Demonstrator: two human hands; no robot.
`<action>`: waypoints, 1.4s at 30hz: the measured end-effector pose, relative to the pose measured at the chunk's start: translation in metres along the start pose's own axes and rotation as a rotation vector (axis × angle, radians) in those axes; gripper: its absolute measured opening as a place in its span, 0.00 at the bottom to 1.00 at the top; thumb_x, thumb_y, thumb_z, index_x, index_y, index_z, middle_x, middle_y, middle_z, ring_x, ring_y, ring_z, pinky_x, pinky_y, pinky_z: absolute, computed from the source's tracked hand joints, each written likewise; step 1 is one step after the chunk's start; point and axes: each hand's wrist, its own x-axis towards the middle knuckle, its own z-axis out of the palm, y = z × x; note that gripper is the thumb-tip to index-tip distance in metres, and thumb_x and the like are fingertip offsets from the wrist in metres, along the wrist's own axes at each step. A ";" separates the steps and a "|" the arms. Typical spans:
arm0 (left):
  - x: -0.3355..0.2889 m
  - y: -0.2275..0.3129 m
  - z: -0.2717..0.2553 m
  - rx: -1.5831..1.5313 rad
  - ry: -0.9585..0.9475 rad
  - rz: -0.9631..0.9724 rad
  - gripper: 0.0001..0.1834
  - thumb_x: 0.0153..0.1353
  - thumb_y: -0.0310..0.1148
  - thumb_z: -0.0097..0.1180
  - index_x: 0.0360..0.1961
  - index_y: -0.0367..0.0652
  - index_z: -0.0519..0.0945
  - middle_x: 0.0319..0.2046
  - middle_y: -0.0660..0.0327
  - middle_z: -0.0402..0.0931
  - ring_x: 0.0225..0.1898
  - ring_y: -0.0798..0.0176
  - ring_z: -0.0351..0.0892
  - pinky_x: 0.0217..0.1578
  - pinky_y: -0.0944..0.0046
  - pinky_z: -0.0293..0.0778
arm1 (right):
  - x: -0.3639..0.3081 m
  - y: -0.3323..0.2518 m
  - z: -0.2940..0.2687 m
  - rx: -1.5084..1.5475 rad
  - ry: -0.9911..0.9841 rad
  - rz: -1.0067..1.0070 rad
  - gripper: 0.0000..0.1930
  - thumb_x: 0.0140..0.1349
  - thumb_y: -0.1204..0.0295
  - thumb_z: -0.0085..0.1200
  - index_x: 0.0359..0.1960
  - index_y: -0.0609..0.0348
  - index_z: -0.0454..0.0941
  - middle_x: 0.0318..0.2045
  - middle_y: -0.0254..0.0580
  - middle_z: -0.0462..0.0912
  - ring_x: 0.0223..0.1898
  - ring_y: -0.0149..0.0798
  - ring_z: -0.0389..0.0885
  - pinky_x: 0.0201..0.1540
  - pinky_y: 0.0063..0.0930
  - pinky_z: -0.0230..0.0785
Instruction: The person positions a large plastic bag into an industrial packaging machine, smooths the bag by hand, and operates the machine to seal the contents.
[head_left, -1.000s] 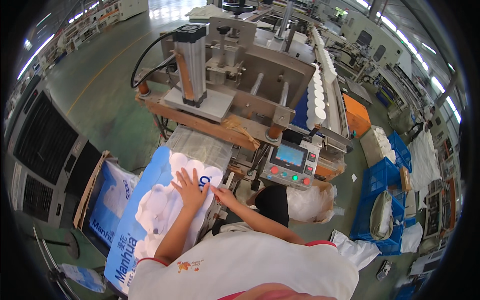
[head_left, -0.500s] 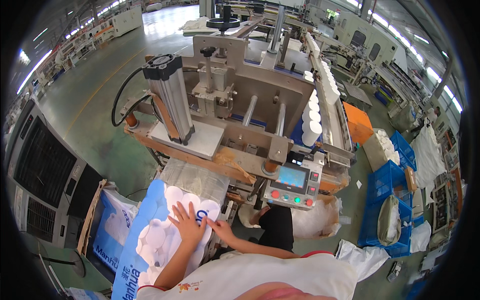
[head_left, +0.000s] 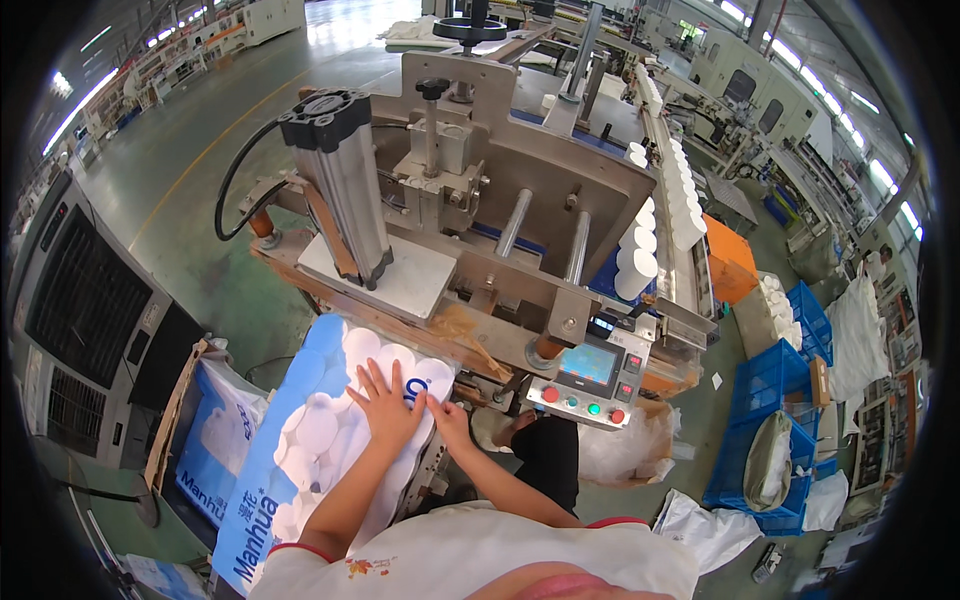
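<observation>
A big blue and white printed plastic pack of rolls [head_left: 315,450] slants across the lower left, its far end up against the machine's wooden-edged front. On its upper face lies my left hand [head_left: 390,412], flat with the fingers spread. My right hand [head_left: 452,425] is at the pack's right edge, beside the left one, with thumb and fingers pinched together on the plastic there. The metal packing machine [head_left: 470,255] stands right in front of both hands. Its upright air cylinder [head_left: 338,190] rises beyond the pack.
A control panel [head_left: 588,370] with a screen and coloured buttons is right of my hands. White rolls [head_left: 636,272] line up along a conveyor behind it. Blue crates [head_left: 765,390] stand at the right. Another printed pack [head_left: 215,440] sits in a carton at the left.
The pack has moved forward against the machine, covering the clear film that showed at its far end. Both hands have gone forward with it. The view has shifted slightly.
</observation>
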 end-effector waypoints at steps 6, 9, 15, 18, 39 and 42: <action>-0.006 -0.010 -0.001 -0.051 -0.010 -0.043 0.42 0.55 0.59 0.46 0.66 0.48 0.54 0.66 0.36 0.37 0.67 0.30 0.31 0.56 0.24 0.26 | 0.008 0.016 -0.011 -0.153 -0.085 0.024 0.20 0.58 0.51 0.55 0.22 0.56 0.77 0.21 0.27 0.74 0.24 0.23 0.68 0.27 0.18 0.59; -0.010 -0.040 0.008 -0.339 -0.079 -0.011 0.40 0.58 0.61 0.44 0.66 0.51 0.55 0.67 0.39 0.39 0.69 0.37 0.31 0.58 0.27 0.26 | 0.001 -0.002 -0.039 -0.090 -0.260 0.193 0.25 0.61 0.45 0.47 0.30 0.57 0.77 0.28 0.34 0.78 0.29 0.28 0.74 0.35 0.23 0.66; 0.047 -0.196 -0.026 -0.019 0.307 -0.226 0.37 0.54 0.49 0.55 0.63 0.52 0.59 0.68 0.45 0.40 0.69 0.39 0.35 0.59 0.29 0.38 | -0.029 0.021 -0.123 -0.082 -0.185 0.251 0.25 0.61 0.45 0.46 0.35 0.57 0.75 0.30 0.38 0.80 0.32 0.31 0.77 0.35 0.23 0.68; 0.063 -0.311 -0.025 -0.115 0.242 -0.770 0.47 0.48 0.45 0.61 0.66 0.51 0.49 0.68 0.41 0.32 0.68 0.36 0.33 0.57 0.25 0.42 | -0.049 0.033 -0.146 -0.139 -0.174 0.347 0.23 0.62 0.48 0.48 0.38 0.57 0.75 0.32 0.37 0.80 0.32 0.31 0.77 0.35 0.22 0.68; -0.042 -0.216 -0.177 -0.768 0.150 -0.289 0.21 0.65 0.45 0.44 0.35 0.37 0.79 0.27 0.56 0.79 0.31 0.62 0.76 0.35 0.60 0.70 | -0.100 -0.041 -0.072 -0.191 -0.621 0.171 0.23 0.67 0.55 0.42 0.53 0.60 0.71 0.42 0.42 0.80 0.46 0.36 0.78 0.49 0.28 0.69; -0.069 -0.123 -0.157 -0.857 0.042 0.081 0.21 0.66 0.45 0.43 0.43 0.39 0.78 0.23 0.54 0.77 0.27 0.58 0.76 0.32 0.57 0.70 | -0.110 -0.071 -0.043 0.180 -0.846 0.087 0.37 0.61 0.43 0.42 0.63 0.59 0.56 0.58 0.46 0.65 0.60 0.40 0.64 0.59 0.40 0.60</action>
